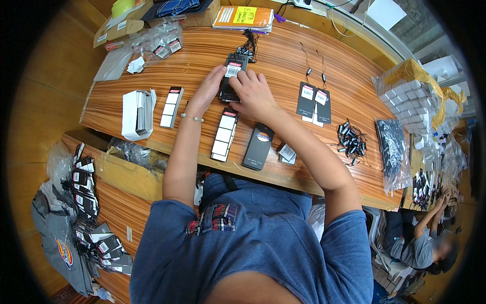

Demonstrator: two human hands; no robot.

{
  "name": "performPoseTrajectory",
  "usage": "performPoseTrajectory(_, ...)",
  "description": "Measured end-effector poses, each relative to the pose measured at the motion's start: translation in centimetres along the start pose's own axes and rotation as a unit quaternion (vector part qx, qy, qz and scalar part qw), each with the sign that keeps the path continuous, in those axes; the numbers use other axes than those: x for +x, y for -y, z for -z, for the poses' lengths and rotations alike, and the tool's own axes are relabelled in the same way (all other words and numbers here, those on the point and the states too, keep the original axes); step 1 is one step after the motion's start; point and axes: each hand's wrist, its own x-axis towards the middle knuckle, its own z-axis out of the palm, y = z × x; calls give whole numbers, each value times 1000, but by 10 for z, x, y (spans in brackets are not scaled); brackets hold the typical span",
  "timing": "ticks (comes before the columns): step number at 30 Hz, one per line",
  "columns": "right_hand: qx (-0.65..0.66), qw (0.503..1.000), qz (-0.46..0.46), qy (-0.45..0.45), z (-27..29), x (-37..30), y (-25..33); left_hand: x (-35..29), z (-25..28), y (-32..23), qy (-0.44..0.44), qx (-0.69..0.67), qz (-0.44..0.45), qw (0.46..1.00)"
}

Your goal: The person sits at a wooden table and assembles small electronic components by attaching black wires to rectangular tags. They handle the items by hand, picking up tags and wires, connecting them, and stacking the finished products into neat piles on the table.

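Note:
A stack of dark hang tags (234, 62) with a white and red barcode sticker on top lies on the table in front of me. Black cords (247, 48) with small toggles trail from its far end. My left hand (208, 87) presses along the stack's left side, fingers together. Bent over its right side and near part are the fingers of my right hand (253, 93). Nearer to me lie a strip stack of white labels (224, 136) and a pile of dark hang tags (258, 145), with small label pieces (287, 153) beside it.
On the left sit a white box of cards (137, 115) and another label stack (171, 107). To the right are two corded tags (314, 103), a heap of black cords (351, 140), a bagged dark bundle (392, 149) and bundled white boxes (412, 99). A person (422, 243) sits farther right.

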Motion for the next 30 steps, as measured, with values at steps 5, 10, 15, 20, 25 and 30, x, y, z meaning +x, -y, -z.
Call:
performPoseTrajectory(5,-12,1000,0,-17,0,5,-1,7,3,7,3,-17,-14,1000)
performPoseTrajectory(10,-8,1000,-9,-5,0,6,-1,5,1,4,20,-27,-2,999)
performPoseTrajectory(15,3,1000,-14,-14,-2,2,-1,2,-7,-1,-9,8,-17,1000)
performPoseTrajectory(20,39,996,-53,-53,15,-5,-6,3,-16,-6,-151,329,-248,898)
performPoseTrajectory(25,101,979,-137,-116,49,-31,-14,-7,-35,-15,-109,521,-369,762)
performPoseTrajectory(30,208,935,-222,-181,81,-65,-13,9,-45,-11,-132,586,-331,728)
